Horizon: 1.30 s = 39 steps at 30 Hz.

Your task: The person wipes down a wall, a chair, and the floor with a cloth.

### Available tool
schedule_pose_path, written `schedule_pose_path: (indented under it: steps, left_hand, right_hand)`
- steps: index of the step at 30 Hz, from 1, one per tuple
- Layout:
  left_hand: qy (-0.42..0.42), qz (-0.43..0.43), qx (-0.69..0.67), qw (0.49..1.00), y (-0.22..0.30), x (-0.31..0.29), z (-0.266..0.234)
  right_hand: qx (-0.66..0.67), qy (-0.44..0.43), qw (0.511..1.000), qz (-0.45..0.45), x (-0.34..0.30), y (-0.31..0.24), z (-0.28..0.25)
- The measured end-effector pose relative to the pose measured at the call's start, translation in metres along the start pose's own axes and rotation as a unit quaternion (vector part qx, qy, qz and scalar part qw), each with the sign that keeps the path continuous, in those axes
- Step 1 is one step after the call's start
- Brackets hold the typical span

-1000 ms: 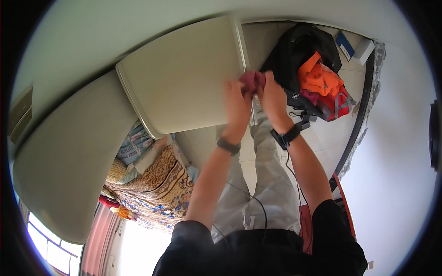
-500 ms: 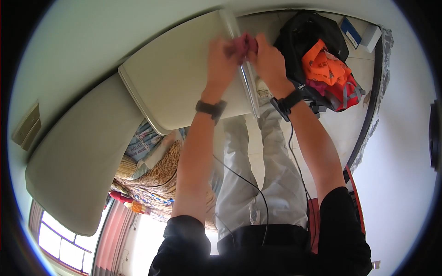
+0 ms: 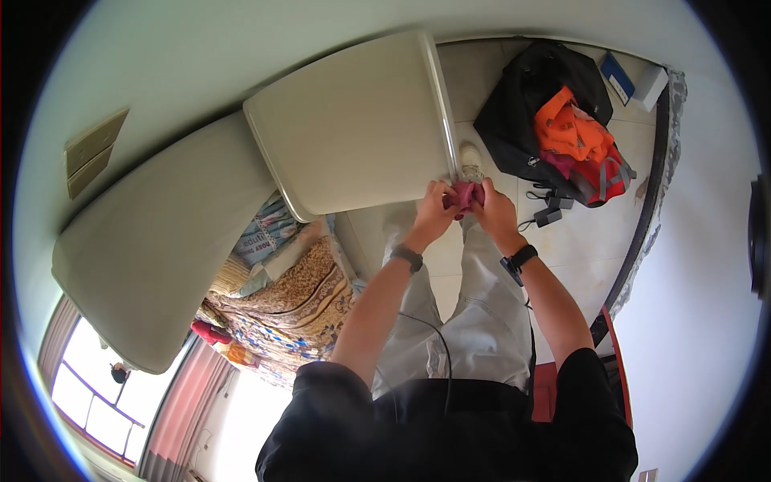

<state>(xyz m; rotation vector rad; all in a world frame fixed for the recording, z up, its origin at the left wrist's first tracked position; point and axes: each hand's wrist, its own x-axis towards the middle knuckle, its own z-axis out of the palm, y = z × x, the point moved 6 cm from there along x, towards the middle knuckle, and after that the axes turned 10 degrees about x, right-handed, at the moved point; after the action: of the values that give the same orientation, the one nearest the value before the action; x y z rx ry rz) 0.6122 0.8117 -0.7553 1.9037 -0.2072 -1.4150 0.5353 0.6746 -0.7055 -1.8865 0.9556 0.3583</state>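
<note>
A small bunched piece of dark pink cloth (image 3: 466,198) is stretched between my two hands, in front of my legs. My left hand (image 3: 434,215) pinches its left side with bent fingers. On the other side, my right hand (image 3: 495,213) grips the cloth's right edge. What kind of cloth item it is cannot be made out. Both wrists carry black bands, and a thin black cable runs down near my trousers. Just beyond my hands stands a cream-coloured cabinet or table top (image 3: 353,128).
A black bag (image 3: 514,120) lies open on the tiled floor at the far right, with orange cloth (image 3: 570,128) and a red item in it. Black adapters (image 3: 548,215) with cables lie beside it. To the left is a bed with a patterned blanket (image 3: 301,301).
Both hands have come down and nearer my body with the pink cloth, away from above the cream-coloured top. More of the top, the bed and the adapters now shows.
</note>
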Motion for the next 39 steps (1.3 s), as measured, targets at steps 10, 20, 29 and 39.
schedule_pose_path:
  steps: [10, 20, 29, 39]
  left_hand:
    - [-0.082, 0.131, 0.112, 0.982, 0.053, 0.0, -0.05]
    - [0.216, 0.147, 0.247, 0.933, -0.015, -0.097, -0.276]
    - [0.359, 0.11, 0.193, 0.906, -0.048, -0.072, -0.366]
    - [0.383, 0.044, 0.326, 0.863, -0.035, -0.077, -0.352]
  right_hand:
    - [-0.027, 0.048, 0.998, 0.018, -0.004, -0.026, 0.009]
    - [0.06, -0.029, 0.986, -0.153, 0.033, -0.209, 0.185]
    - [0.088, -0.049, 0.968, -0.229, 0.091, -0.305, 0.273]
    - [-0.022, -0.048, 0.974, -0.22, 0.095, -0.293, 0.274]
